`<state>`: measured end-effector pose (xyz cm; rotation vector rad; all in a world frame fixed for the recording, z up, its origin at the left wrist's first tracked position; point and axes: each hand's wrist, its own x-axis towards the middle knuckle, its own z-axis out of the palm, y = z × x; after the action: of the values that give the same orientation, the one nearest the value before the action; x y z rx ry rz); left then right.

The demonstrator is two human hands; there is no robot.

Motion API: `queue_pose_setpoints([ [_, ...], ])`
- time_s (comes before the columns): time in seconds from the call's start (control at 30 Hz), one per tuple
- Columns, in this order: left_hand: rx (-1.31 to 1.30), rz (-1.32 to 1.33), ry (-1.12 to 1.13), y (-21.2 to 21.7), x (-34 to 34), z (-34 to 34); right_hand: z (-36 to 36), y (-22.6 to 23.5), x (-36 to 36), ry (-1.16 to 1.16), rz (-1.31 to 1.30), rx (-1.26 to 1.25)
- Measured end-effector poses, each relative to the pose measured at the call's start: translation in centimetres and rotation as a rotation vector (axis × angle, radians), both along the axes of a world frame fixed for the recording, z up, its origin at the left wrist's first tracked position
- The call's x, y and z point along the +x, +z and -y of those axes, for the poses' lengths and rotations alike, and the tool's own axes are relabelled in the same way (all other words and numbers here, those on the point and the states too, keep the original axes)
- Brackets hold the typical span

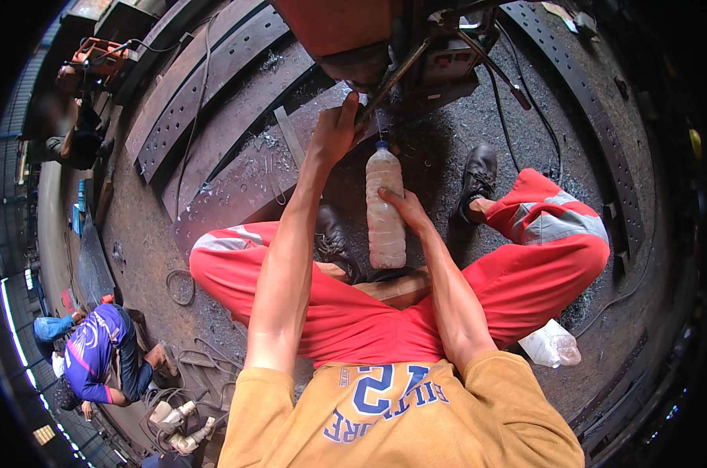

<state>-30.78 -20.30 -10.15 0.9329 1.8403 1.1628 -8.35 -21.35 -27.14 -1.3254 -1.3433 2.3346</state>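
Right hand [404, 209], nearest, has its grip closed around the bottle [385, 210], upright at 12 o'clock between the knees. Left hand [336, 129] clasps the lever [396, 74] above. Jerking the lever could jolt the bottle loose and spill it.

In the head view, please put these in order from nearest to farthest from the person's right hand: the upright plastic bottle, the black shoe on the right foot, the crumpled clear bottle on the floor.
1. Upright plastic bottle: touched by the right hand, on the hand's left.
2. Black shoe: up and to the right.
3. Crumpled clear bottle: low on the right, beside the thigh.
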Motion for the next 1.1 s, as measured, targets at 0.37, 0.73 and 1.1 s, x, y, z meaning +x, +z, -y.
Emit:
queue_pose_setpoints([
  [0.37,0.240,0.160,0.098,-0.2,0.6,0.2,0.0,0.0,0.1,0.004,0.014,0.003],
  [0.73,0.252,0.147,0.107,-0.2,0.7,0.4,0.0,0.0,0.0,-0.001,0.006,0.001],
  [1.1,0.290,0.139,0.131,-0.4,0.8,0.2,-0.1,0.5,0.1,-0.004,0.001,-0.006],
])
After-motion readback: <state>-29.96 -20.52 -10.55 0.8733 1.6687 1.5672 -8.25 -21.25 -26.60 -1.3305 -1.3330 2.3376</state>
